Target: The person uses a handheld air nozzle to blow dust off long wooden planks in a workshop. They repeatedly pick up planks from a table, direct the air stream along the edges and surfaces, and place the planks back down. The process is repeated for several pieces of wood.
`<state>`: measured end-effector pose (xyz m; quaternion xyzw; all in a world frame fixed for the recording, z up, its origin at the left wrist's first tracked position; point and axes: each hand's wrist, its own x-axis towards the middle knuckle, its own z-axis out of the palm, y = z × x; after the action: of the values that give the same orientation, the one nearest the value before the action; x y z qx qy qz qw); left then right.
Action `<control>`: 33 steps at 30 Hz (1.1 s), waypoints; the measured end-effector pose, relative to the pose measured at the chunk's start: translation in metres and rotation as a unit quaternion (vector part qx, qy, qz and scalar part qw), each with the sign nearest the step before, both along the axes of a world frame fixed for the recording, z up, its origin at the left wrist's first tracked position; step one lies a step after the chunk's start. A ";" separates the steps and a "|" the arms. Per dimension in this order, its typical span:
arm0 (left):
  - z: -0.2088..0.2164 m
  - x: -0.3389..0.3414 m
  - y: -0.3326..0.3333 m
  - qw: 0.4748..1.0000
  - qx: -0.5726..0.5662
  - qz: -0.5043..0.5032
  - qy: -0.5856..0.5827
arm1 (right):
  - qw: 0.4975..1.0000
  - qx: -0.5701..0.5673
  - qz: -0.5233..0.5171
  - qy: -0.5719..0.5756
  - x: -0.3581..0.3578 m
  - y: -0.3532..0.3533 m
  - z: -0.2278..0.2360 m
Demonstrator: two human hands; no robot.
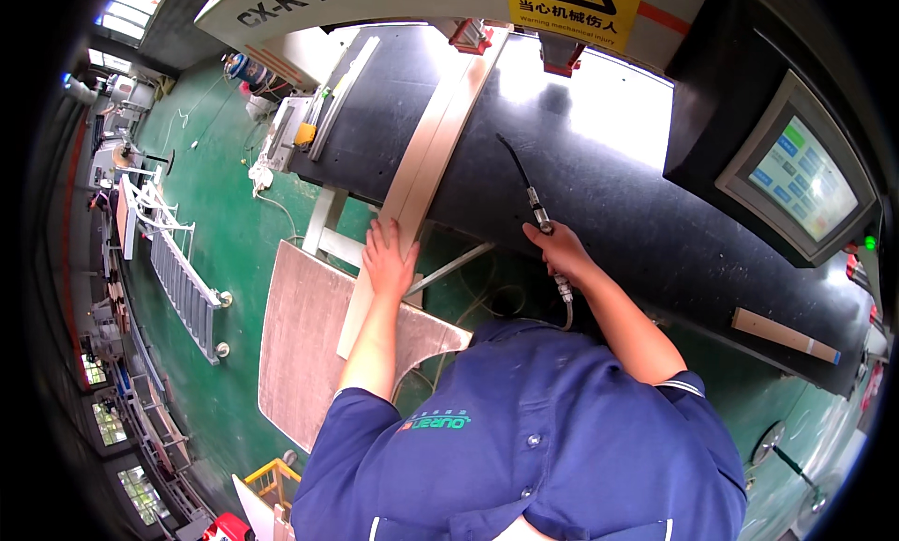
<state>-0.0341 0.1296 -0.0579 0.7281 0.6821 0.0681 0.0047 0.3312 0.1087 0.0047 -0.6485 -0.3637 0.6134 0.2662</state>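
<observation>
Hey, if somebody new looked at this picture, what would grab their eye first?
Probably the long pale wood running up across the dark table, with the left hand spread on its nearer part and the right hand holding what looks like an air gun to the right of it. Next would likely come the yellow warning sign at the top, right of centre, and the lit screen on the right.

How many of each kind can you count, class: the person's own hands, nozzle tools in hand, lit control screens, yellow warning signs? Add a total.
Left hand and right hand: 2
Nozzle tool: 1
Control screen: 1
Yellow warning sign: 1
Total: 5
</observation>
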 end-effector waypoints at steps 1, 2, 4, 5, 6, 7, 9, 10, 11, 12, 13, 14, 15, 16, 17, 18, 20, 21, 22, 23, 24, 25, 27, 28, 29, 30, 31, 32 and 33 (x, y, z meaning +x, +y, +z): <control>0.001 0.001 0.001 1.000 -0.002 0.000 -0.005 | 1.000 -0.003 -0.003 -0.005 0.000 0.000 0.003; 0.001 0.000 0.001 1.000 0.000 -0.002 -0.010 | 1.000 -0.005 -0.005 -0.010 0.001 0.000 0.005; 0.003 -0.001 -0.001 1.000 0.002 -0.004 -0.019 | 1.000 -0.004 -0.002 0.001 0.003 0.001 0.004; 0.003 -0.001 0.000 1.000 0.001 -0.003 -0.011 | 1.000 -0.004 0.000 0.008 0.004 0.001 0.003; 0.003 0.000 0.001 1.000 -0.001 -0.001 -0.002 | 1.000 -0.003 0.002 0.007 0.004 0.002 0.003; 0.002 0.002 0.002 1.000 -0.002 0.000 0.005 | 1.000 -0.001 0.004 0.004 0.004 0.002 0.003; 0.003 0.002 0.002 1.000 -0.005 -0.001 0.001 | 1.000 -0.003 0.007 -0.002 0.004 0.003 0.005; 0.004 0.002 0.002 1.000 -0.007 0.000 -0.001 | 1.000 -0.007 0.008 -0.005 0.003 0.003 0.009; 0.005 0.003 0.002 1.000 -0.006 -0.004 -0.005 | 1.000 -0.011 0.010 -0.007 0.002 0.004 0.011; 0.005 0.003 0.003 1.000 -0.005 -0.007 -0.009 | 1.000 -0.009 0.007 -0.007 0.002 0.004 0.010; 0.006 0.003 0.003 1.000 -0.005 -0.008 -0.012 | 1.000 -0.007 0.005 -0.006 0.001 0.004 0.010; 0.007 0.004 0.004 1.000 -0.003 -0.010 -0.012 | 1.000 -0.005 0.003 -0.005 0.001 0.003 0.010; 0.007 0.004 0.004 1.000 -0.002 -0.011 -0.011 | 1.000 -0.006 0.001 -0.002 0.000 0.003 0.010; 0.007 0.004 0.004 1.000 0.000 -0.010 -0.011 | 1.000 -0.007 0.000 0.001 -0.001 0.004 0.010; 0.006 0.004 0.004 1.000 0.001 -0.012 -0.007 | 1.000 -0.008 0.000 0.003 -0.002 0.005 0.010; 0.005 0.004 0.005 1.000 0.003 -0.013 -0.004 | 1.000 -0.008 0.000 0.003 -0.003 0.005 0.009; 0.005 0.002 0.004 1.000 0.006 -0.010 0.007 | 1.000 -0.009 0.009 0.006 -0.004 0.006 0.006; 0.005 0.001 0.004 1.000 0.009 -0.010 0.014 | 1.000 -0.011 0.011 0.003 -0.005 0.006 0.006; 0.005 0.002 0.005 1.000 0.011 -0.008 0.018 | 1.000 -0.012 0.015 -0.003 -0.005 0.006 0.007; 0.006 0.003 0.005 1.000 0.010 -0.005 0.023 | 1.000 -0.013 0.018 -0.009 -0.006 0.006 0.008; 0.008 0.003 0.008 1.000 0.005 -0.006 0.018 | 1.000 -0.012 0.014 0.001 -0.006 0.005 0.007; 0.012 0.004 0.010 1.000 0.001 -0.004 0.013 | 1.000 -0.012 0.012 0.010 -0.006 0.004 0.004; 0.010 0.002 0.015 1.000 0.008 -0.007 0.010 | 1.000 -0.015 0.009 0.017 -0.006 0.003 0.002; 0.011 0.002 0.016 1.000 0.005 -0.002 0.007 | 1.000 -0.018 0.009 0.016 -0.006 0.003 0.002; 0.014 0.005 0.017 1.000 0.000 0.000 0.002 | 1.000 -0.022 0.006 0.013 -0.005 0.002 0.001; 0.015 0.005 0.018 1.000 -0.004 0.003 -0.002 | 1.000 -0.026 0.008 0.010 -0.005 0.001 0.001; 0.014 0.006 0.018 1.000 0.008 -0.001 0.006 | 1.000 -0.029 0.007 0.008 -0.003 0.000 0.001; 0.015 0.006 0.018 1.000 0.003 0.001 0.008 | 0.999 -0.032 0.006 0.005 -0.003 0.000 0.001; 0.016 0.006 0.018 1.000 -0.003 0.003 0.010 | 1.000 -0.028 0.005 0.005 -0.002 0.001 0.001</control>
<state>-0.0278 0.1479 -0.0423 0.7268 0.6843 0.0592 -0.0003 0.3288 0.1100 0.0058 -0.6510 -0.3482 0.6277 0.2468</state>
